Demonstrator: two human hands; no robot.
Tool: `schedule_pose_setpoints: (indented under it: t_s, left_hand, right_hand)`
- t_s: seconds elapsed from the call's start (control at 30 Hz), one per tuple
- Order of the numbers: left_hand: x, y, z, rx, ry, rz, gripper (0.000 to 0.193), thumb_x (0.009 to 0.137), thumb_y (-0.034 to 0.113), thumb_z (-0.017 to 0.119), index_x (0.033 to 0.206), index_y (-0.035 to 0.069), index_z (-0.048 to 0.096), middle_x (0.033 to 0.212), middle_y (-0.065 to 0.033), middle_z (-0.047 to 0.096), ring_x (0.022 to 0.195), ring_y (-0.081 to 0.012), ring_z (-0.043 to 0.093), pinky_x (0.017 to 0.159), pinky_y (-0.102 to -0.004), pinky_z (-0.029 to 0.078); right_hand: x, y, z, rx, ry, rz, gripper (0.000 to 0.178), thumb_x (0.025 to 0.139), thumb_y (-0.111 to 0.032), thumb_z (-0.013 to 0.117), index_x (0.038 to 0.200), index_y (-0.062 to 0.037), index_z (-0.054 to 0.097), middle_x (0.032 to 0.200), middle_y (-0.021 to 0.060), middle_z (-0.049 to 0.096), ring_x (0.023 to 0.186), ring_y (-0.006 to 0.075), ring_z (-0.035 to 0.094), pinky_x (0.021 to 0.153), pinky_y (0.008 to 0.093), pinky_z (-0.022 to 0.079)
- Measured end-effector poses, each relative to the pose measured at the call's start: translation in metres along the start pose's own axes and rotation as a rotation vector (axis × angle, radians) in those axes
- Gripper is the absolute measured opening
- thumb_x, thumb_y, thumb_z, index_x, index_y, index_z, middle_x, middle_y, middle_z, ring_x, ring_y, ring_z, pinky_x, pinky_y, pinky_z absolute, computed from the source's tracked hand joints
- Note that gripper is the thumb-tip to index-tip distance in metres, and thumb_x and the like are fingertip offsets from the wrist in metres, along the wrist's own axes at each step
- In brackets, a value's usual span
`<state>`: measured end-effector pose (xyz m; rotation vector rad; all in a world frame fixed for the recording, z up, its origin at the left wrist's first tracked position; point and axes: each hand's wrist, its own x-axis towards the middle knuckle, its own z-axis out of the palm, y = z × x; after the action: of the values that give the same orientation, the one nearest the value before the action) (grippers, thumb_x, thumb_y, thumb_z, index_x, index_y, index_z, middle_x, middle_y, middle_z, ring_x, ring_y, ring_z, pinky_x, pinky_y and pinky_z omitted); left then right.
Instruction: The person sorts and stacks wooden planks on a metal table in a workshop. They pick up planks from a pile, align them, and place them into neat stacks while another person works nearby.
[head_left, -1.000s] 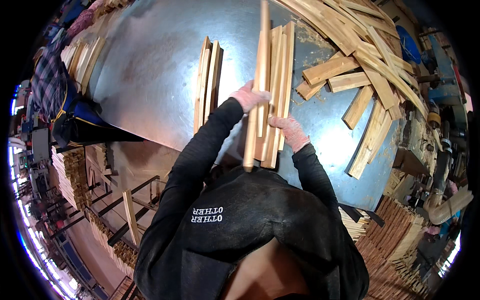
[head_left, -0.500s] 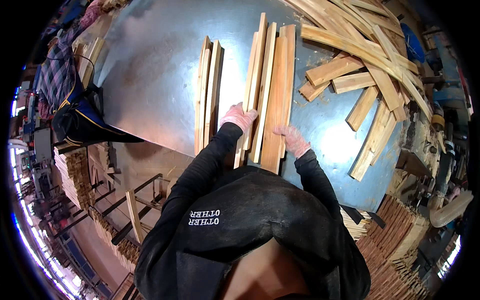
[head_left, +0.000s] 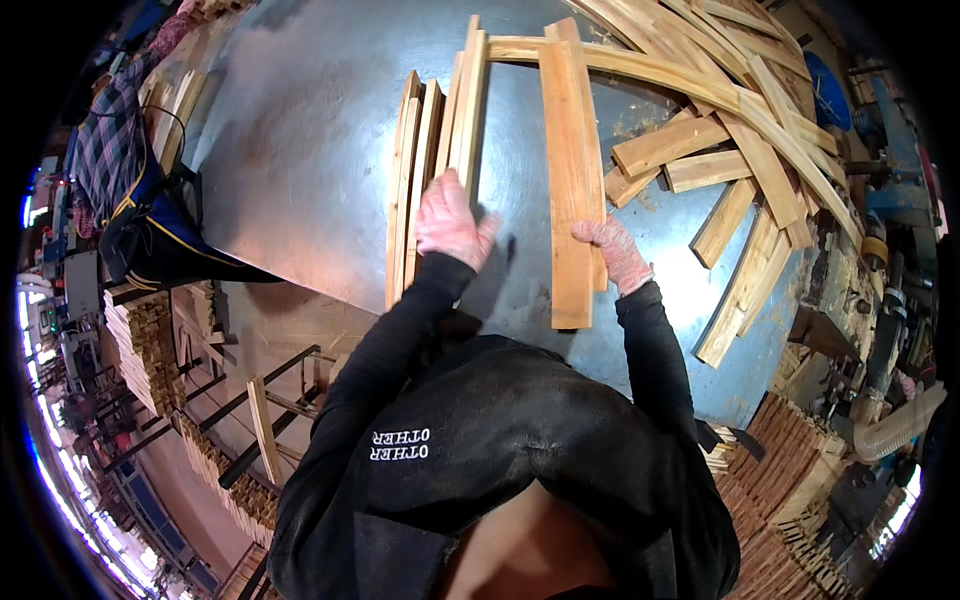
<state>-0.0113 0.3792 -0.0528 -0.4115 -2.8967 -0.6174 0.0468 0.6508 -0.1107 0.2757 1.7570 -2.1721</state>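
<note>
— Where are the slats?
— Two thin slats [head_left: 468,95] lie on the metal bench [head_left: 300,150], long axis running away from the person, far ends toward the loose wood pile [head_left: 740,110].
— And the hands?
— The left hand [head_left: 452,222] lies flat on their near ends, fingers spread. The right hand [head_left: 618,252] curls against the edge of a wider board [head_left: 570,180], parallel, just beside.

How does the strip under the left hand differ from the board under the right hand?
The strip under the left hand is narrow; the board under the right hand is clearly wider. The strip lies close beside the stack of strips to its left; the board lies apart on the metal table. The board's near end reaches closer to the person. Both are pale wood, lying lengthwise away from the person.
</note>
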Motion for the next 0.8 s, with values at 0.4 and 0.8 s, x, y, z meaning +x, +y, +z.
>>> schedule_pose_setpoints:
  t_s: [0.4, 0.8]
  left_hand:
    - [-0.016, 0.02, 0.021, -2.549, -0.904, -0.934, 0.052, 0.08, 0.021, 0.075, 0.124, 0.003, 0.054, 0.117, -0.0229, 0.058, 0.101, -0.0372, 0.062, 0.09, -0.0596, 0.052]
    - [-0.014, -0.003, -0.027, -2.229, -0.846, -0.767, 0.064, 0.079, 0.021, 0.075, 0.133, 0.006, 0.047, 0.113, -0.016, 0.064, 0.088, -0.034, 0.069, 0.081, -0.049, 0.058]
  right_hand:
    - [0.008, -0.075, 0.048, -0.187, 0.151, 0.231, 0.064, 0.097, -0.057, 0.05, 0.129, -0.001, 0.052, 0.099, 0.0163, 0.067, 0.088, 0.0288, 0.068, 0.081, 0.0355, 0.056]
    - [0.023, -0.037, 0.078, -0.127, 0.244, 0.019, 0.049, 0.1, -0.03, 0.056, 0.137, 0.0018, 0.049, 0.127, 0.0141, 0.062, 0.114, 0.0245, 0.059, 0.097, 0.0334, 0.046]
